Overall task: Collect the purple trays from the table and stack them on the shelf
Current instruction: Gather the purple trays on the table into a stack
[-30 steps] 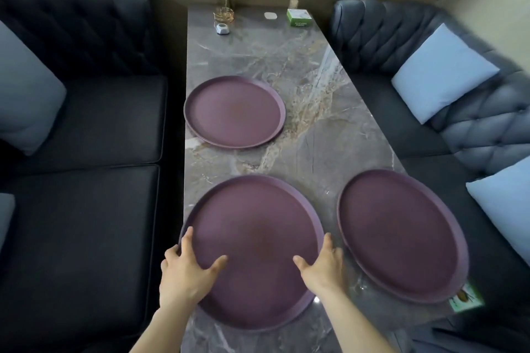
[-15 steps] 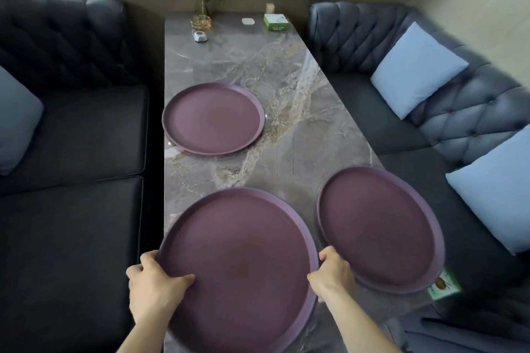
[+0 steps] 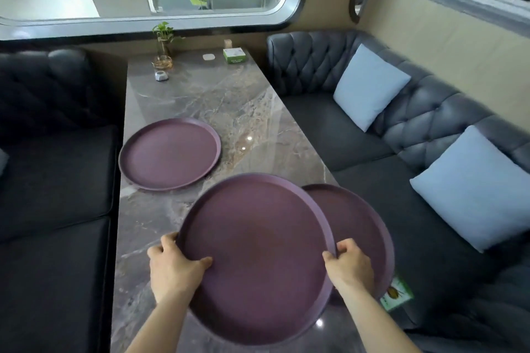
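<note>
Dark sofas flank the marble counter (image 3: pixel 229 112). Both hands, left (image 3: pixel 175 266) and right (image 3: pixel 348 266), clamp opposite rims of the near purple tray (image 3: pixel 255 255), raised over a second tray (image 3: pixel 361 226), probably to stack; a third tray (image 3: pixel 169 153) lies farther off.

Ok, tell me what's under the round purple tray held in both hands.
Under the held round purple tray lies a second purple tray, its left part covered. The marble table below is hidden too.

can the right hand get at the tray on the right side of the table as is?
Probably not as things stand. The right hand is shut on the held tray, which overlaps the right tray and covers its near left part. Only its right and far rim shows free.
</note>
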Demonstrator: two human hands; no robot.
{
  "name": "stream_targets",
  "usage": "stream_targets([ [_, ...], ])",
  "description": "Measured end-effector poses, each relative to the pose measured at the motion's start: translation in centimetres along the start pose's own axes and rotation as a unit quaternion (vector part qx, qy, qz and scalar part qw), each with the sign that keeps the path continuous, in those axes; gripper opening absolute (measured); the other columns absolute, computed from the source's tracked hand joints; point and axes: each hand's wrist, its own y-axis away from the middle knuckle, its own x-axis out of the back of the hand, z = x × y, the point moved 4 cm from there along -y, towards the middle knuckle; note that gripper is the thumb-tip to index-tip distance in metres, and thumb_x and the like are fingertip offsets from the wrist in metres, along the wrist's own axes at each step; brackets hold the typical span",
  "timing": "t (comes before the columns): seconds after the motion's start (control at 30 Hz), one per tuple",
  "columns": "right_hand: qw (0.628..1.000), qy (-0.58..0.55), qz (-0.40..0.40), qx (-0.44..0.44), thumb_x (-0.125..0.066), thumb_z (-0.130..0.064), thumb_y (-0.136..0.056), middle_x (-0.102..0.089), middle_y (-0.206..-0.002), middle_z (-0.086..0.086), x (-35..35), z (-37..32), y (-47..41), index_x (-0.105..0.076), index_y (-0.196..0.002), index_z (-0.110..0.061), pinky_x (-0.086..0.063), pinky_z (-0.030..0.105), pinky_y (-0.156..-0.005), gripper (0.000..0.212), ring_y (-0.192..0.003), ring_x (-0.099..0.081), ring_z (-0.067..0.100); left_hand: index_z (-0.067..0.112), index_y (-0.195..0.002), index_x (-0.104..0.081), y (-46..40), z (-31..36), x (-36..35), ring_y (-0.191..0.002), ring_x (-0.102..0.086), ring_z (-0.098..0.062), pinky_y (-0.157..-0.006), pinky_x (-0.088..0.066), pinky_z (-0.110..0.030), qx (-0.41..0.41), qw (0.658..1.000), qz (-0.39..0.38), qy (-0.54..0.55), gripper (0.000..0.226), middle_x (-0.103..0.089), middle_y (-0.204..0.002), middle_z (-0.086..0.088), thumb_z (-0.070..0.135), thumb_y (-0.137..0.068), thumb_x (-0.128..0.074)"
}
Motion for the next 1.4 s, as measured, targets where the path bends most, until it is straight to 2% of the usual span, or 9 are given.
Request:
stream_targets([
  [0.1, 1.000, 0.007, 0.015, -0.014, -0.070, -0.031, -0.093, -0.063, -0.084, -0.001, 2.6, 2.5, -3.2, -0.054, -0.095, -0.025, -0.044, 0.033, -0.067, 0.017, -0.079, -0.054, 0.027, 0.021, -0.129, -0.047, 1.4, 3.3, -3.5, -0.106, -0.061, -0.043, -0.087, -0.050, -0.048, -0.019, 1.000, -0.016, -0.011, 0.090, -0.046, -0.127, -0.016, 0.035, -0.053, -0.093],
  [0.27, 0.998, 0.031, 0.025, -0.040, -0.070, -0.029, -0.094, -0.070, -0.103, 0.006, 5.6, 6.6, -8.8, -0.059, -0.105, -0.020, -0.049, 0.035, -0.071, 0.018, -0.090, -0.064, 0.031, 0.025, -0.124, -0.050, 3.4, 7.5, -9.6, -0.098, -0.065, -0.038, -0.083, -0.050, -0.044, -0.021, 0.999, -0.045, -0.018, 0.075, -0.048, -0.123, -0.009, 0.038, -0.061, -0.088],
  [0.4, 0.996, 0.055, 0.029, -0.058, -0.070, -0.025, -0.095, -0.066, -0.095, 0.006, 6.8, 9.1, -13.4, -0.061, -0.103, -0.018, -0.047, 0.032, -0.065, 0.014, -0.080, -0.058, 0.027, 0.026, -0.122, -0.053, 4.0, 9.8, -13.9, -0.101, -0.066, -0.032, -0.085, -0.051, -0.040, -0.025, 0.997, -0.062, -0.037, 0.065, -0.055, -0.121, -0.004, 0.040, -0.067, -0.085],
  [0.63, 0.993, 0.081, 0.013, -0.081, -0.069, -0.023, -0.095, -0.064, -0.094, 0.008, 6.5, 11.7, -18.8, -0.061, -0.104, -0.015, -0.045, 0.033, -0.065, 0.014, -0.080, -0.054, 0.029, 0.027, -0.126, -0.056, 4.2, 11.3, -19.7, -0.108, -0.064, -0.027, -0.086, -0.051, -0.039, -0.012, 0.995, -0.087, -0.057, 0.064, -0.056, -0.122, -0.002, 0.040, -0.070, -0.083],
  [0.9, 0.994, 0.083, -0.025, -0.060, -0.074, -0.025, -0.092, -0.068, -0.095, 0.008, 4.9, 11.8, -20.8, -0.053, -0.091, -0.021, -0.049, 0.036, -0.065, 0.021, -0.084, -0.059, 0.029, 0.030, -0.125, -0.056, 4.4, 10.5, -20.8, -0.113, -0.060, -0.030, -0.081, -0.050, -0.041, 0.051, 0.988, -0.058, -0.133, 0.054, -0.054, -0.126, -0.003, 0.043, -0.077, -0.077],
  [1.03, 0.995, 0.061, -0.051, -0.057, -0.077, -0.025, -0.089, -0.065, -0.084, 0.001, 4.1, 11.7, -20.9, -0.054, -0.086, -0.020, -0.047, 0.034, -0.060, 0.024, -0.079, -0.061, 0.029, 0.036, -0.131, -0.046, 4.2, 10.5, -21.1, -0.103, -0.062, -0.035, -0.074, -0.041, -0.038, 0.066, 0.988, -0.054, -0.126, 0.058, -0.056, -0.123, -0.005, 0.039, -0.080, -0.074],
  [1.1, 0.995, 0.034, -0.058, -0.080, -0.078, -0.024, -0.088, -0.064, -0.082, -0.002, 3.9, 11.6, -20.9, -0.055, -0.090, -0.021, -0.051, 0.036, -0.065, 0.023, -0.080, -0.063, 0.030, 0.035, -0.135, -0.043, 3.8, 10.4, -21.3, -0.105, -0.062, -0.036, -0.077, -0.043, -0.040, 0.071, 0.988, -0.059, -0.124, 0.063, -0.056, -0.124, -0.007, 0.038, -0.081, -0.074],
  [1.2, 0.991, 0.014, -0.073, -0.107, -0.077, -0.024, -0.089, -0.071, -0.096, 0.002, 3.6, 11.8, -21.1, -0.060, -0.107, -0.022, -0.053, 0.038, -0.075, 0.025, -0.092, -0.068, 0.032, 0.026, -0.141, -0.041, 3.2, 10.2, -21.9, -0.115, -0.059, -0.037, -0.090, -0.047, -0.046, 0.083, 0.987, -0.079, -0.116, 0.071, -0.056, -0.130, -0.010, 0.039, -0.079, -0.075],
  [1.4, 0.991, 0.044, -0.077, -0.105, -0.076, -0.024, -0.090, -0.069, -0.084, 0.003, 4.0, 11.1, -21.3, -0.070, -0.093, -0.021, -0.051, 0.033, -0.068, 0.007, -0.081, -0.066, 0.031, 0.020, -0.128, -0.054, 2.2, 9.5, -21.3, -0.110, -0.063, -0.032, -0.087, -0.049, -0.042, 0.125, 0.983, -0.104, -0.081, 0.071, -0.062, -0.123, -0.007, 0.040, -0.066, -0.084],
])
